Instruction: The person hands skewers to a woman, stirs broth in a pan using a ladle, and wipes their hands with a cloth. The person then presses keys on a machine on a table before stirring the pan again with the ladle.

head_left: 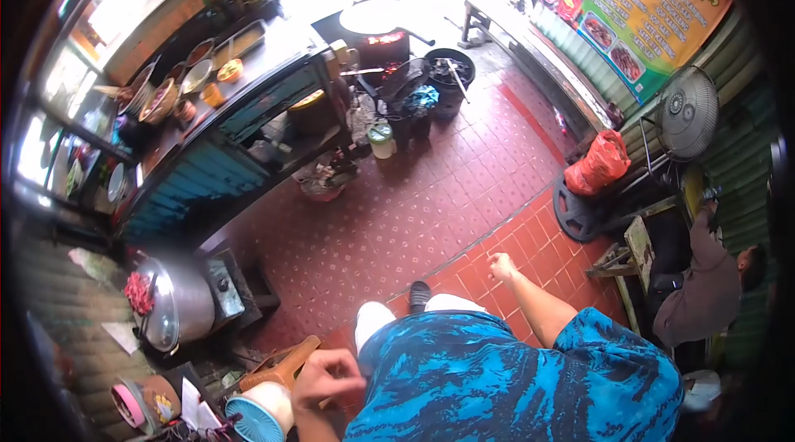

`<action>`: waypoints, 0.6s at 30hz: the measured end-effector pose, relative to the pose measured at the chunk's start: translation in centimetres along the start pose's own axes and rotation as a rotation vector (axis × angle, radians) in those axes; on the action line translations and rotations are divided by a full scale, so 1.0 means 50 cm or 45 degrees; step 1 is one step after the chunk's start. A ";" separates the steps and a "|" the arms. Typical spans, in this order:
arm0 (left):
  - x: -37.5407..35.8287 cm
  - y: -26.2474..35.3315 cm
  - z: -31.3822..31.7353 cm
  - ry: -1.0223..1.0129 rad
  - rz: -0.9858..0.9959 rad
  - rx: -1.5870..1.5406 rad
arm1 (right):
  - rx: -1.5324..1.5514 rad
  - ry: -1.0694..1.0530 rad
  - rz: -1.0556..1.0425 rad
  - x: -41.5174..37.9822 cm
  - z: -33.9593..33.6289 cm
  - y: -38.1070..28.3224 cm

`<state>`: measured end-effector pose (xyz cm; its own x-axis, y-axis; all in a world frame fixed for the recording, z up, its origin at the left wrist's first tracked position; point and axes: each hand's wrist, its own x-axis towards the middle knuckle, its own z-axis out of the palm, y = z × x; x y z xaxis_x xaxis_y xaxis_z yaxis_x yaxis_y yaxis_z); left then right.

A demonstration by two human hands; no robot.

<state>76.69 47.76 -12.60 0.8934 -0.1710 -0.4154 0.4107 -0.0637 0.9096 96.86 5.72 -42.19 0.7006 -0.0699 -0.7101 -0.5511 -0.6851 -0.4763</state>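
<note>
My left hand [330, 377] is low in the head view, slightly blurred, with its fingers curled in and nothing visible in them. It is nearest to a brown plastic stool [286, 362] and a white tub with a blue lid [255, 423]. My right hand [501, 266] hangs in front of my body above the red tiled floor [464, 276]. Its fingers are loosely folded, and I see no object in them. Neither hand touches anything that I can make out.
A large metal pot [180, 305] stands on the left. Ahead are a counter with bowls [195, 77], a glowing stove [385, 48], a black bucket [451, 77] and a lidded tub [381, 140]. Right: a red bag [598, 162], a fan [689, 113] and a seated person [704, 285].
</note>
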 end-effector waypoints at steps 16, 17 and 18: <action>0.656 0.304 -0.127 -1.140 0.313 0.094 | 0.526 0.003 0.261 0.213 -0.175 -0.086; 0.691 0.331 -0.132 -1.137 0.323 0.065 | 0.533 0.021 0.312 0.230 -0.205 -0.088; 0.731 0.354 -0.142 -1.178 0.338 0.097 | 0.576 0.058 0.315 0.251 -0.236 -0.107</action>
<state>117.92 47.37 -11.77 0.4450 -0.8941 -0.0509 0.1740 0.0305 0.9843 113.96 -0.03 -42.42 0.5380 -0.2282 -0.8115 -0.8366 -0.2624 -0.4809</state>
